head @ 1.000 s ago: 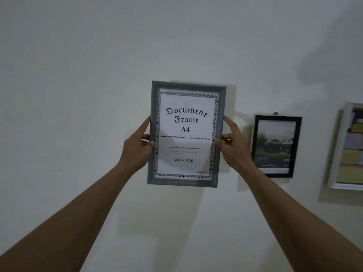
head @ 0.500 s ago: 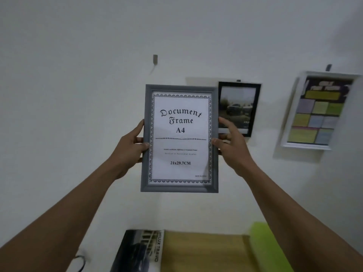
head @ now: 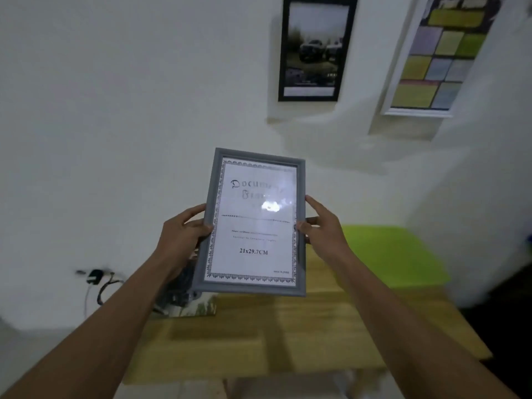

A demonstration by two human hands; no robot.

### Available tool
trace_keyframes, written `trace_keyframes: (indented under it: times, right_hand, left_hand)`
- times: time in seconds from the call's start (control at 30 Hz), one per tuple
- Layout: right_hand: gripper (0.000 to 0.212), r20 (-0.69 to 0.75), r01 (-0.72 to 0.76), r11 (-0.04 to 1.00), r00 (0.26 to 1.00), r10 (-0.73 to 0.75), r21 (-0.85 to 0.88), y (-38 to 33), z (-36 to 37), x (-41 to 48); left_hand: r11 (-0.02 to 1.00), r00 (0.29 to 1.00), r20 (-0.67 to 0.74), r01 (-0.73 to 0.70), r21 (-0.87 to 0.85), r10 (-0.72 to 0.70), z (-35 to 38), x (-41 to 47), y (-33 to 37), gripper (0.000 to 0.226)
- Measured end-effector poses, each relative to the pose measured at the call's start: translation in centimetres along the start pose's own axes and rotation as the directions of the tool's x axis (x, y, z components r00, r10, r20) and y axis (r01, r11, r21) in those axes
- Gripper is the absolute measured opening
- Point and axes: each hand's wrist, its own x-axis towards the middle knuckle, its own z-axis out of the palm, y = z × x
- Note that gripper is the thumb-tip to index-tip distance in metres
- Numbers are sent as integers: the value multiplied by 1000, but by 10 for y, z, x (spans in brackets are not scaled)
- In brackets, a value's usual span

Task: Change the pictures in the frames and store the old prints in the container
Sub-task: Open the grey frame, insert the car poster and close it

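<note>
I hold a grey A4 document frame (head: 253, 223) in front of me, tilted back, with a white "Document Frame" print under its glass. My left hand (head: 180, 240) grips its left edge with the thumb on the front. My right hand (head: 322, 226) grips the right edge the same way. The frame hangs above a wooden table (head: 316, 326). A dark print (head: 184, 289) lies on the table's far left corner, partly hidden behind the frame. A green flat container (head: 394, 254) sits at the table's far right.
On the white wall hang a black frame (head: 315, 47) with a dark car picture and a white frame (head: 437, 56) with coloured squares. A plug and cables (head: 98, 280) sit low on the wall at left.
Both hands have brought the grey frame down and away from the wall, tilting it back. The view has dropped, so the table and green container now show more fully.
</note>
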Motion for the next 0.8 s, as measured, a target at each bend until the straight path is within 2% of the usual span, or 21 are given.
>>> trace_keyframes:
  times: [0.17,0.33,0.5,0.6,0.63,0.7,0.8]
  right_hand:
    - [62,-12,-170,985,985,170,14,68,9,-21]
    - [56,-15,-268,963,963,268,-29,123,22,-34]
    - [53,7,-366,928,930,367,-75,156,32,-19]
    - [30,114,-301,943,941,317,-141,159,47,0]
    - [31,146,-281,950,943,299,-133,158,53,7]
    - [54,191,-276,956,938,289,-95,150,63,18]
    - [64,271,-217,975,937,223,-50,131,74,29]
  left_hand:
    - [977,951,242,161,139,-192,0,-10,-68,85]
    - [961,934,236,240,138,-267,10,-13,-111,88]
    - [967,958,184,193,166,-222,29,-1,-131,83]
    - [970,974,172,105,219,-144,44,5,-136,84]
    - [969,977,177,73,237,-117,50,7,-135,83]
    - [967,981,180,24,255,-72,60,10,-132,81]
    - [960,984,175,-20,280,-31,73,8,-128,75]
